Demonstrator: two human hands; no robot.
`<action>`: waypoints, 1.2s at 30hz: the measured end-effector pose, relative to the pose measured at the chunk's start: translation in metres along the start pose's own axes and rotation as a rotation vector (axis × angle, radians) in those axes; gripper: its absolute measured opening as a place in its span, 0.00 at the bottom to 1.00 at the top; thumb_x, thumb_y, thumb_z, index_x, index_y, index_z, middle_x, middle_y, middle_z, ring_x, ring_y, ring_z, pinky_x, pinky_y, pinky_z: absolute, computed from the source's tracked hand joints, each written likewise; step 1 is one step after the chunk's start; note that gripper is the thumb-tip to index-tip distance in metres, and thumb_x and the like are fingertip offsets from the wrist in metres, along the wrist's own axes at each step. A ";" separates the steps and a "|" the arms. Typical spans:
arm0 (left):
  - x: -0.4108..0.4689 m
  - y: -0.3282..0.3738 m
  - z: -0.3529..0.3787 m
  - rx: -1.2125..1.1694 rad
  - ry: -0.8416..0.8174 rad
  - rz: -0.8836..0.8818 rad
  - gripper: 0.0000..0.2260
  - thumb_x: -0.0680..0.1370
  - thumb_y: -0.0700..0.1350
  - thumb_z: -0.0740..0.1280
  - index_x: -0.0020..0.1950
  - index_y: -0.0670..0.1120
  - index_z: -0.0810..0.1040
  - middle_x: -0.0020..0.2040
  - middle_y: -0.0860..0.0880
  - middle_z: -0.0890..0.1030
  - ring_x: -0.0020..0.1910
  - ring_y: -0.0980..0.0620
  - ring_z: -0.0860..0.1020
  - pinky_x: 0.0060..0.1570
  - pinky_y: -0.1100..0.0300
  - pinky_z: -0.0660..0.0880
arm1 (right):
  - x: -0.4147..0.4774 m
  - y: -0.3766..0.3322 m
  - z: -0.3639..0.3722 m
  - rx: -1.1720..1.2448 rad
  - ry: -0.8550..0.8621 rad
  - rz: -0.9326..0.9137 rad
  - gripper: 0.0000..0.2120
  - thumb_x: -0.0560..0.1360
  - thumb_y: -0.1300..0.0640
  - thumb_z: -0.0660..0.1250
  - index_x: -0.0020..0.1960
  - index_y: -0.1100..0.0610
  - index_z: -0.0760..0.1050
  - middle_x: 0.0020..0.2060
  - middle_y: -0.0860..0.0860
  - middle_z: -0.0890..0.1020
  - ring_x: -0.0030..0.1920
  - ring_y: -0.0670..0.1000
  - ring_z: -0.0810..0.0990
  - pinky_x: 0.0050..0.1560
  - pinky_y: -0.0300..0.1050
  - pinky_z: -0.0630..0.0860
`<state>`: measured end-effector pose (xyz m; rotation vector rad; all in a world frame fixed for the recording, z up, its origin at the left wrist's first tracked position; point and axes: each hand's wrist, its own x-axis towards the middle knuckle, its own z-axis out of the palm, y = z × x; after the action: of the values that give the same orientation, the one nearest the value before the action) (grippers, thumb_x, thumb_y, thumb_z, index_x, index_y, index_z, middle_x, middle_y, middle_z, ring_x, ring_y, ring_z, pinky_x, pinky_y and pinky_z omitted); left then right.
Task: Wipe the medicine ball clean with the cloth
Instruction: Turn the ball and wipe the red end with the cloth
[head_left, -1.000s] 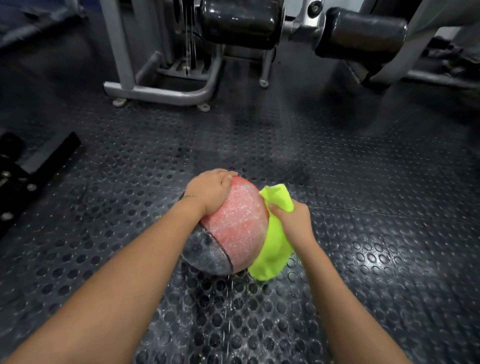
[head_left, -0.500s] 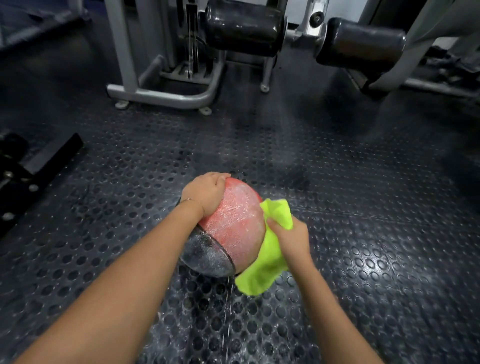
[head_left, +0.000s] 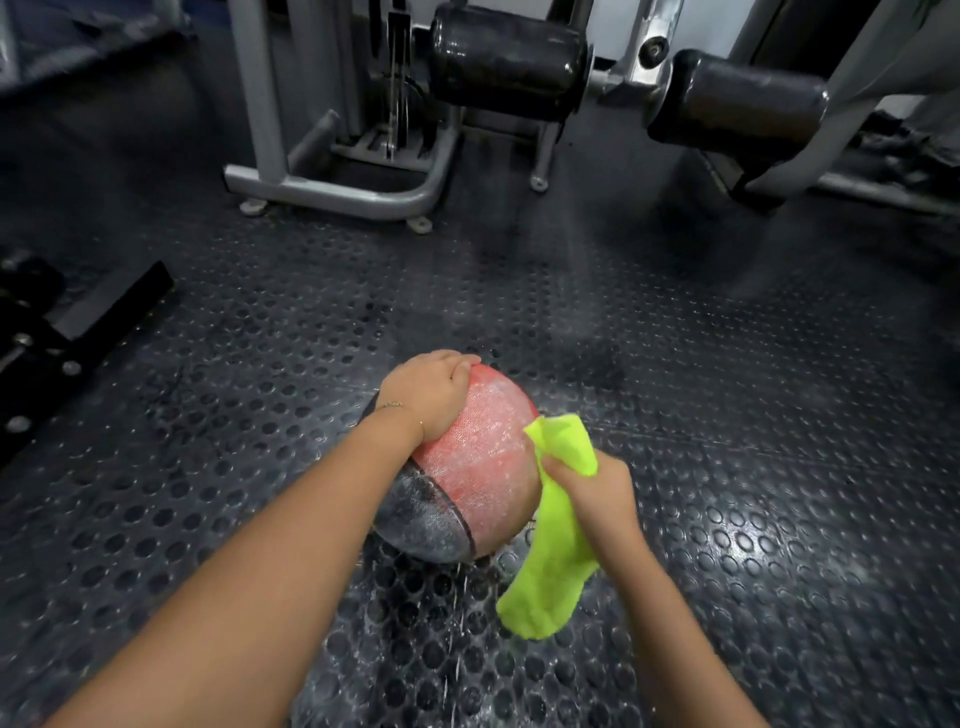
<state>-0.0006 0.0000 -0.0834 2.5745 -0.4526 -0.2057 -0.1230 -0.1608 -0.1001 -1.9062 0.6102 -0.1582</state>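
A red and grey medicine ball (head_left: 472, 473) with a wet, glistening surface rests on the studded rubber floor (head_left: 753, 441). My left hand (head_left: 428, 397) lies over its top left, fingers curled on the far side, steadying it. My right hand (head_left: 592, 491) grips a neon yellow-green cloth (head_left: 558, 551) and presses it against the ball's right side. The lower end of the cloth hangs down to the floor. The ball's far side is hidden.
A grey steel machine frame (head_left: 343, 192) stands on the floor behind the ball. Two black padded rollers (head_left: 509, 62) (head_left: 737, 104) hang above it. A black metal base (head_left: 78, 322) lies at the left. Water droplets speckle the floor below the ball.
My right hand has slid the cloth down the ball's right side, towards me. The left hand has stayed on top of the ball.
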 end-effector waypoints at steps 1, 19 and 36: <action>0.000 0.000 0.000 0.008 -0.009 0.018 0.20 0.83 0.49 0.45 0.71 0.55 0.68 0.72 0.54 0.68 0.71 0.53 0.65 0.68 0.55 0.62 | 0.009 -0.005 0.000 -0.033 -0.002 0.010 0.09 0.70 0.62 0.71 0.33 0.57 0.75 0.32 0.55 0.78 0.37 0.52 0.75 0.36 0.43 0.72; -0.019 0.001 0.007 0.056 -0.012 0.181 0.18 0.83 0.48 0.48 0.70 0.57 0.69 0.72 0.54 0.68 0.71 0.55 0.64 0.72 0.58 0.58 | 0.024 -0.018 0.000 -0.107 -0.032 -0.013 0.10 0.69 0.60 0.71 0.31 0.57 0.74 0.33 0.57 0.78 0.35 0.51 0.73 0.37 0.47 0.71; -0.035 -0.008 0.005 0.044 0.020 0.230 0.18 0.83 0.49 0.49 0.70 0.58 0.68 0.72 0.56 0.67 0.73 0.55 0.61 0.73 0.58 0.53 | -0.002 -0.014 -0.014 -0.156 -0.156 -0.007 0.09 0.67 0.63 0.73 0.37 0.69 0.77 0.31 0.57 0.76 0.34 0.50 0.73 0.35 0.44 0.68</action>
<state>-0.0323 0.0168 -0.0904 2.5379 -0.7468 -0.0896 -0.1255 -0.1674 -0.0809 -2.0485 0.5237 0.0347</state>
